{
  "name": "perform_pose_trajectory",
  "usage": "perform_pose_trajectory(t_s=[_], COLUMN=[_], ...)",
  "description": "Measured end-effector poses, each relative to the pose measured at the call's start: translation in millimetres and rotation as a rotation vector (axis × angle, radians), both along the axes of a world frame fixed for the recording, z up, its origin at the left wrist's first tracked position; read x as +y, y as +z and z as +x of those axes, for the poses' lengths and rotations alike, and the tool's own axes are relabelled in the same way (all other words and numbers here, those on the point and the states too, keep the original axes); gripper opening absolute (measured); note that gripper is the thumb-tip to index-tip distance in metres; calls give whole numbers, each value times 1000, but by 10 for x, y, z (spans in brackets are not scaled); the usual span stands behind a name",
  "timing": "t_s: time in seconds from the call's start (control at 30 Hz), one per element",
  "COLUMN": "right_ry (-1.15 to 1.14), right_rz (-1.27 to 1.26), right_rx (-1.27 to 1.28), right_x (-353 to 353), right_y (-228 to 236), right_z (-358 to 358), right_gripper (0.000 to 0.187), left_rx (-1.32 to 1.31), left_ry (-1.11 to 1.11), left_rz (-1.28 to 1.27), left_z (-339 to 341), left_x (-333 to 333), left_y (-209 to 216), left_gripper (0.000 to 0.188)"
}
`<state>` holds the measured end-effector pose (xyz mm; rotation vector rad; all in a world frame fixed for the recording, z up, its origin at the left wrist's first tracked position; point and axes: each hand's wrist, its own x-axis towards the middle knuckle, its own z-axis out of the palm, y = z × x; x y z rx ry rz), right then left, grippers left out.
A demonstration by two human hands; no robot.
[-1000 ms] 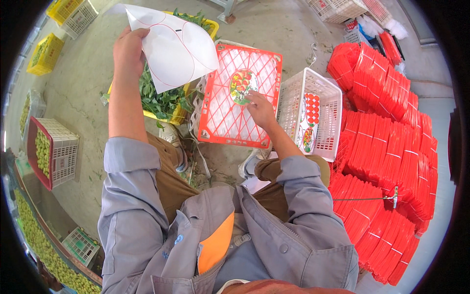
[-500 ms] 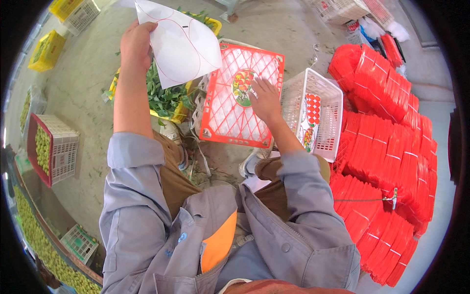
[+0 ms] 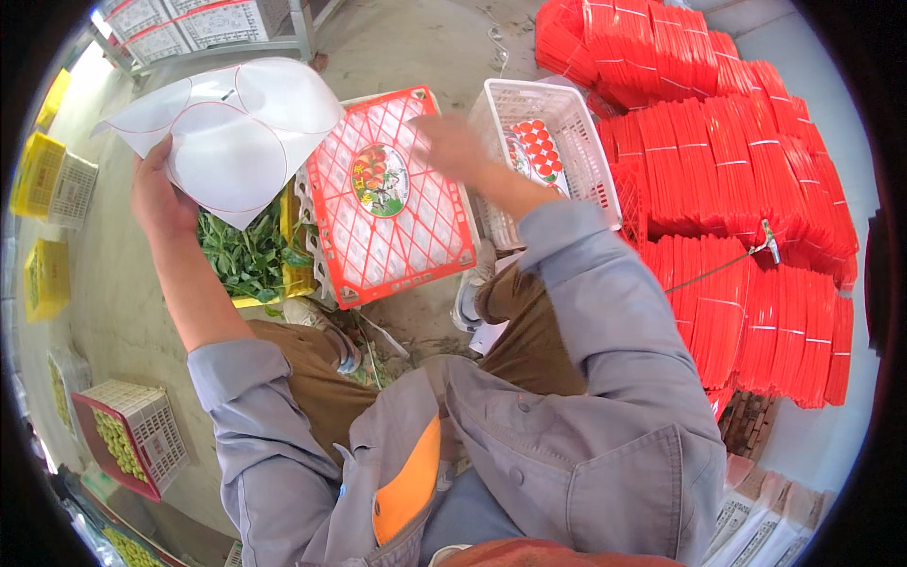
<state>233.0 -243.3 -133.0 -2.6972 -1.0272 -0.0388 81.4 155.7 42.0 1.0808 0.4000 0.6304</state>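
Our left hand (image 3: 165, 194) pinches a curling white sheet (image 3: 230, 156) by its lower left edge, likely so its printed outlines stay uncreased, above a yellow crate (image 3: 300, 277) of leaves. Our right hand (image 3: 449, 149), blurred, is over the red lattice lid's (image 3: 406, 280) right edge; we cannot tell its fingers' state. An oval label (image 3: 380, 180) lies between the lid's side edges. Rightward, a white basket (image 3: 588, 170) leaves us little room; leftward, concrete floor (image 3: 123, 312) spreads wider past the yellow crate.
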Motion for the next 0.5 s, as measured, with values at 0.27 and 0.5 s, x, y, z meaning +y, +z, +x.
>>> perform_pose_trajectory(t_s=[0.27, 0.5], right_ry=[-851, -1219], right_rz=[-184, 149], right_rx=[377, 620], right_x=[-2960, -3658], right_y=[-775, -1945], right_z=[879, 415], right_gripper=[45, 52], left_rx=[156, 544], left_ry=[-143, -126], left_rz=[-123, 240], left_z=[26, -293], left_x=[69, 640], left_y=[-140, -547], left_gripper=[52, 65])
